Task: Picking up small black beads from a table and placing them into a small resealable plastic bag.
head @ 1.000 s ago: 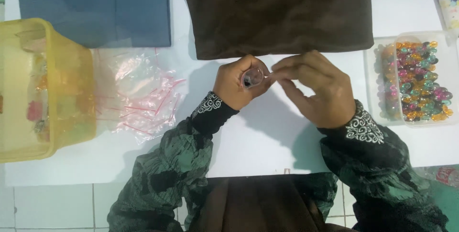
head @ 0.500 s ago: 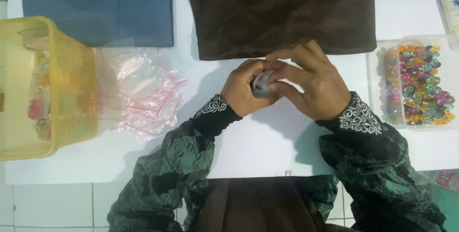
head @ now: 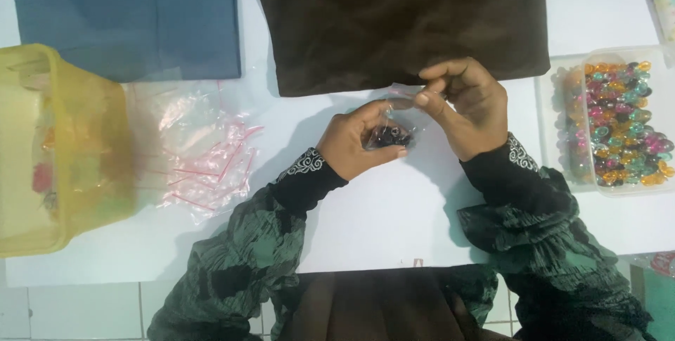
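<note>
Over the middle of a white table (head: 394,221), a person in dark green patterned sleeves works a small clear plastic bag (head: 395,124) holding a few dark beads. The left hand (head: 358,143) cups the bag's filled bottom, its fingers curled around it, while the right hand (head: 464,105) pinches the bag's upper edge between thumb and forefinger, the other fingers arched above. Both forearms reach in from the near edge, wrists bent toward each other, and the bag is held just above the surface. Beads already sit inside this bag, but its mouth does not look sealed, so the closing appears unfinished. A loose pile of empty clear bags with red strips (head: 197,151) lies toward the left edge beside a yellow plastic tub (head: 91,144), suggesting many remain to fill. A clear tray of multicoloured beads (head: 619,123) sits at the right edge, still well stocked. A blue cloth (head: 126,10) and a brown cloth (head: 401,17) lie along the far edge.
</note>
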